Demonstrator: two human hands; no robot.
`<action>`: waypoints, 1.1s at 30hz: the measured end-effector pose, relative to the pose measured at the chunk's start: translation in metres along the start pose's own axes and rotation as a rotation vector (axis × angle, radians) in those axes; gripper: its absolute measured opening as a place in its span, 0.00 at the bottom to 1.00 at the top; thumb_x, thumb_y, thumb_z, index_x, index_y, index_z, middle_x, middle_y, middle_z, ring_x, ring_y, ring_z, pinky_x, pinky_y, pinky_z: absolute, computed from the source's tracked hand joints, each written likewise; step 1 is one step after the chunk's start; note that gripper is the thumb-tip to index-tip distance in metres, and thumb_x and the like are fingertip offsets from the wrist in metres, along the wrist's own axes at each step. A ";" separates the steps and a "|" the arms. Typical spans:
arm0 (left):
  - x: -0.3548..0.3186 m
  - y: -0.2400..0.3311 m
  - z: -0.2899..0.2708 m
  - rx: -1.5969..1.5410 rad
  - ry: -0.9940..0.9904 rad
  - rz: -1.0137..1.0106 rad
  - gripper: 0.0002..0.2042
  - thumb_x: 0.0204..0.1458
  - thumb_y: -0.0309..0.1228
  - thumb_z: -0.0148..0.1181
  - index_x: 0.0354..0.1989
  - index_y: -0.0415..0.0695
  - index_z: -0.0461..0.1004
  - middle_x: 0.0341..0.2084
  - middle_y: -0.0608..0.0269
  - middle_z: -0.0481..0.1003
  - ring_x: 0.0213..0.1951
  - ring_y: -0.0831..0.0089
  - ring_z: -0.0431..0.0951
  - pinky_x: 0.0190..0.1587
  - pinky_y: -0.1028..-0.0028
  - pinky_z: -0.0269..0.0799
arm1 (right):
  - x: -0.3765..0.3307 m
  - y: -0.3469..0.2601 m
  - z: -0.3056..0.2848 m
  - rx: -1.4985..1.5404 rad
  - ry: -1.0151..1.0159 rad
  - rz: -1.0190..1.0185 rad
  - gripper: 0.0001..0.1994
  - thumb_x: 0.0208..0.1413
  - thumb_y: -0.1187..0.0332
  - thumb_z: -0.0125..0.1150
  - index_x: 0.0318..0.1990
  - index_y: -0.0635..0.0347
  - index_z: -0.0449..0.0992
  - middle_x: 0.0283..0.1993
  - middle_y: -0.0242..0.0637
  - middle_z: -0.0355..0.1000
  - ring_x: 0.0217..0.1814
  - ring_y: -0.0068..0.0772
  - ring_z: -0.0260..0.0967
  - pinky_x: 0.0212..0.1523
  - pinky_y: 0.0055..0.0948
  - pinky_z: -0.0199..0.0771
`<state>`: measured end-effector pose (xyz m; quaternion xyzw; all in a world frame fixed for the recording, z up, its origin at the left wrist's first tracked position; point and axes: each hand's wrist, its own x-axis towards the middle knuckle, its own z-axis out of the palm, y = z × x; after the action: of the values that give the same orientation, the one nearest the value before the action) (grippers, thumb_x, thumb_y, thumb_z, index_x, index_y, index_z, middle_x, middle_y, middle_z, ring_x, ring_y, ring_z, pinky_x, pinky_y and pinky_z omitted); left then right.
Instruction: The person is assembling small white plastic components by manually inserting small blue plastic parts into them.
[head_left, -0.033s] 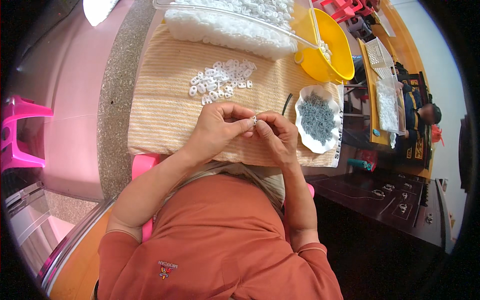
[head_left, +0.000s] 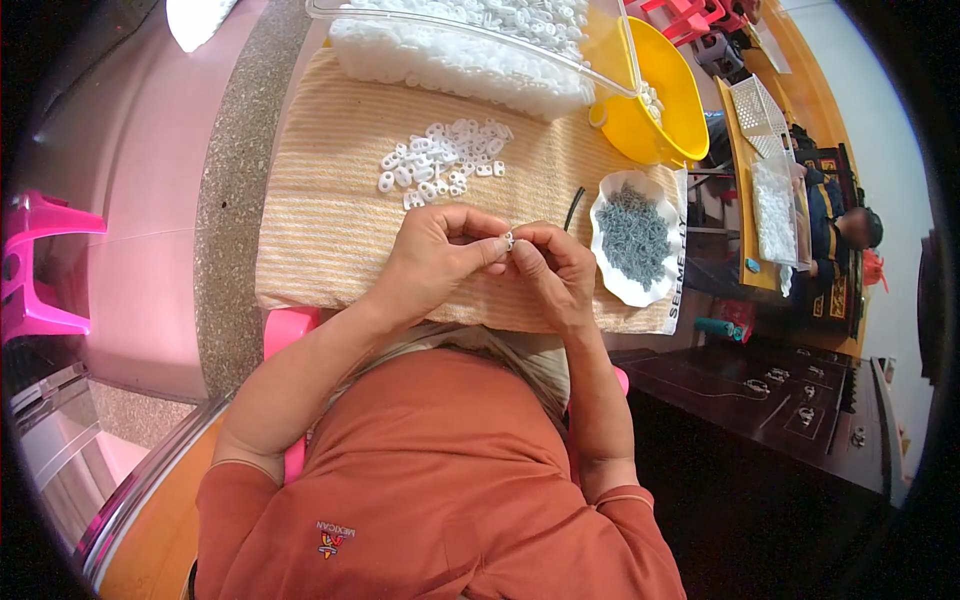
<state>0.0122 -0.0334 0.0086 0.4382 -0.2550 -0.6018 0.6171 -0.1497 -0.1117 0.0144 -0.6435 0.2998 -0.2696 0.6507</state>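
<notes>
Head view: a tiny white piece is pinched between both hands, left and right, over the striped cloth.

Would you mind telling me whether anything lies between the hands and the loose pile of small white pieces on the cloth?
Nothing visible does: between the left hand, right hand and white pieces lies only bare striped cloth.

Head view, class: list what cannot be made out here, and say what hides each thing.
- Small white piece: pinched between left hand and right hand; too small, fingertips cover most of it.
- Grey bits in the white dish: too small to tell their shape.
- Clear tray of white pieces: cut off by the top edge.
- Yellow bowl: partly behind the tray.
</notes>
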 end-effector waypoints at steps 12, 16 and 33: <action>0.000 -0.004 -0.001 -0.027 0.001 0.010 0.08 0.51 0.22 0.60 0.39 0.32 0.75 0.31 0.61 0.77 0.32 0.78 0.77 0.36 0.80 0.75 | 0.001 -0.005 0.008 -0.014 0.070 -0.007 0.07 0.59 0.71 0.56 0.35 0.67 0.76 0.28 0.31 0.75 0.32 0.17 0.69 0.35 0.17 0.68; 0.001 -0.004 -0.001 -0.009 0.000 0.022 0.08 0.51 0.22 0.60 0.39 0.32 0.75 0.31 0.61 0.77 0.31 0.78 0.77 0.36 0.81 0.75 | 0.000 -0.004 0.006 -0.037 0.067 0.013 0.07 0.59 0.71 0.56 0.35 0.67 0.77 0.28 0.31 0.75 0.32 0.17 0.69 0.35 0.17 0.68; 0.004 0.005 -0.010 -0.257 0.133 0.042 0.06 0.52 0.23 0.60 0.38 0.36 0.74 0.30 0.60 0.77 0.32 0.76 0.78 0.38 0.77 0.78 | 0.039 -0.021 -0.006 -0.537 0.070 -0.075 0.08 0.56 0.74 0.59 0.42 0.68 0.76 0.29 0.31 0.73 0.29 0.16 0.69 0.31 0.17 0.70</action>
<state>0.0241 -0.0352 0.0069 0.3889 -0.1434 -0.5861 0.6962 -0.1267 -0.1449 0.0339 -0.7940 0.3587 -0.2263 0.4355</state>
